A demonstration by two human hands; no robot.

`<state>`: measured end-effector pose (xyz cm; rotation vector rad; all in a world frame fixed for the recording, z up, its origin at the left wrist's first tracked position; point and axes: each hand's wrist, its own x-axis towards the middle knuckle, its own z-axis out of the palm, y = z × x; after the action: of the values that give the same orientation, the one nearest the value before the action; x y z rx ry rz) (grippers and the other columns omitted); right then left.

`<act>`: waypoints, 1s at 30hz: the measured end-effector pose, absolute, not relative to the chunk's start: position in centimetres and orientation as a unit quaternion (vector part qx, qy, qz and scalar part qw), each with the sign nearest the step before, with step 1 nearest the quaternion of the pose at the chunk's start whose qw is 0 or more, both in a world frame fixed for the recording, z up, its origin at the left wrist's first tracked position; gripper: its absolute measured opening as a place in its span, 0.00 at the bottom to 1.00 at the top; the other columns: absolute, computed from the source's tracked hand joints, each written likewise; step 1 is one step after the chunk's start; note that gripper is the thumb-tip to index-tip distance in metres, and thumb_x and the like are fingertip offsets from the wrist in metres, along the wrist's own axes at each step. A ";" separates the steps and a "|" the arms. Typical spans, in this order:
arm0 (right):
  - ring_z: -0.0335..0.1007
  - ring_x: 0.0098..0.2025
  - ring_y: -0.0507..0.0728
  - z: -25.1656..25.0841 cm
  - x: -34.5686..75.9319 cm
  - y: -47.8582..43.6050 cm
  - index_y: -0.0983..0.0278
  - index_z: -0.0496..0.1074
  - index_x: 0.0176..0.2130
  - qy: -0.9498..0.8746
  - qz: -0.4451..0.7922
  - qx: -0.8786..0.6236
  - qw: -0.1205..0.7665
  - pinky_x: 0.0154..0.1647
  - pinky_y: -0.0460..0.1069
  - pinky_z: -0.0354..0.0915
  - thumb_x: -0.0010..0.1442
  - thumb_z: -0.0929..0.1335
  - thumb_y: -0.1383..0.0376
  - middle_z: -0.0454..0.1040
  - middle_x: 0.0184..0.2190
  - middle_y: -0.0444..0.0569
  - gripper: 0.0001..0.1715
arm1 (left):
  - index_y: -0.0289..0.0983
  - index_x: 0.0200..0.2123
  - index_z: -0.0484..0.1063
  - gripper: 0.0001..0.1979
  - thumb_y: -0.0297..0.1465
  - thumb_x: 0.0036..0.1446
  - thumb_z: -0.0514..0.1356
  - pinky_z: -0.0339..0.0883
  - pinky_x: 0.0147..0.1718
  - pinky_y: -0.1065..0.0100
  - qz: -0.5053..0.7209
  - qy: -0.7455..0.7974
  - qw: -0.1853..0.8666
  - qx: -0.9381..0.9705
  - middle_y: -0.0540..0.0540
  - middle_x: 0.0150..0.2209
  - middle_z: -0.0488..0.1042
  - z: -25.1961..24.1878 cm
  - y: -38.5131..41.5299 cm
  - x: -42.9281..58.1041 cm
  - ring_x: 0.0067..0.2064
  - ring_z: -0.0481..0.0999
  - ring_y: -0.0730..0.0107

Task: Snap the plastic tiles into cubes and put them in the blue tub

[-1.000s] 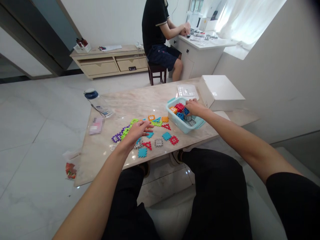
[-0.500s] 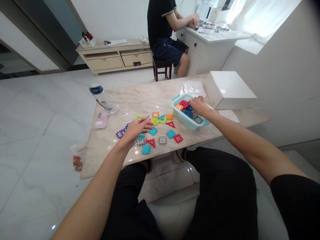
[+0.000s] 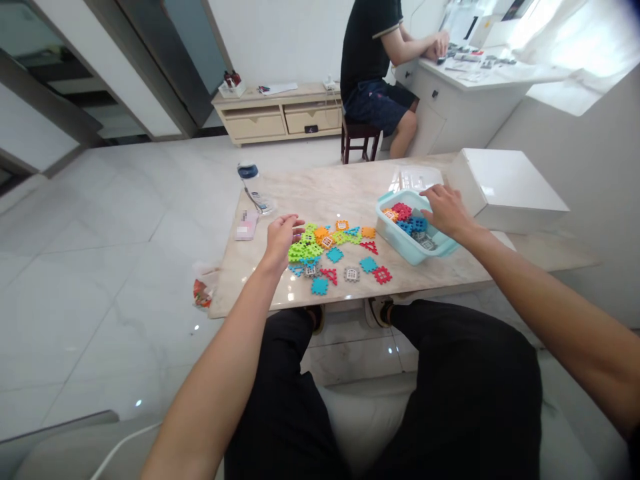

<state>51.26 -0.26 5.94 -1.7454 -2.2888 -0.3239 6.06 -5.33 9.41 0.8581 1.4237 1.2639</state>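
The person's left hand [image 3: 283, 240] hovers at the left end of a loose spread of toothed plastic tiles, its grip released, with the fingers slightly curled and nothing seen between them. The right hand [image 3: 447, 210] is over the right side of a light-blue rectangular plastic tub [image 3: 387, 241], its grip released too, thumb parted from the fingers and no piece visible in it; whether it touches the rim, I cannot tell. Inside the tub, red toothed pieces [image 3: 401, 212] and an orange one with a white window grid [image 3: 390, 215] lie toward the left, dark-blue pieces [image 3: 416, 225] in the middle and grey ones [image 3: 424, 241] nearer the front. The tub stands on a marble-patterned desk [image 3: 305, 193], just right of the spread. Lime-green toothed tiles [image 3: 306, 251] are heaped nearest the left hand; a turquoise square tile [image 3: 320, 287] lies near the front edge, and a red square tile with a window grid [image 3: 383, 275] lies in front of the tub. Behind the tub are a clear plastic container [image 3: 420, 178] and, to the right, a large white box [image 3: 515, 183].
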 end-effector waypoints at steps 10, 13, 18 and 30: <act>0.64 0.60 0.72 7.2 30.4 -5.3 0.64 0.74 0.59 -0.865 0.090 -0.457 0.186 0.67 0.66 0.61 0.72 0.66 0.59 0.72 0.55 0.63 0.21 | 0.39 0.43 0.69 0.12 0.37 0.58 0.60 0.69 0.33 0.68 0.512 0.687 0.394 0.333 0.41 0.41 0.80 5.8 -5.1 2.3 0.34 0.79 0.68; 0.65 0.59 0.72 5.0 25.8 -5.2 0.64 0.74 0.61 -0.873 0.154 -0.444 0.128 0.67 0.65 0.61 0.69 0.71 0.55 0.73 0.54 0.64 0.26 | 0.37 0.40 0.71 0.11 0.35 0.56 0.61 0.70 0.35 0.67 0.415 0.731 0.372 0.393 0.40 0.38 0.81 3.6 -5.8 1.0 0.37 0.80 0.64; 0.68 0.61 0.69 2.8 20.8 -4.0 0.69 0.73 0.61 -0.886 0.084 -0.456 0.022 0.67 0.61 0.65 0.72 0.69 0.53 0.72 0.58 0.65 0.28 | 0.36 0.42 0.77 0.12 0.32 0.54 0.65 0.71 0.45 0.65 0.302 0.763 0.339 0.460 0.38 0.42 0.84 1.1 -7.0 -1.0 0.49 0.82 0.54; 0.64 0.68 0.70 -0.5 15.0 -2.2 0.69 0.68 0.68 -0.891 0.082 -0.446 -0.024 0.70 0.60 0.65 0.67 0.76 0.52 0.69 0.65 0.65 0.40 | 0.35 0.47 0.82 0.13 0.31 0.61 0.63 0.73 0.54 0.57 0.100 0.741 0.286 0.599 0.28 0.53 0.83 0.0 -7.7 -0.6 0.58 0.82 0.40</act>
<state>14.97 -2.16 -0.53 -1.4214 -2.8434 0.2606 -0.58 -7.75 0.04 1.6004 1.9810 0.2682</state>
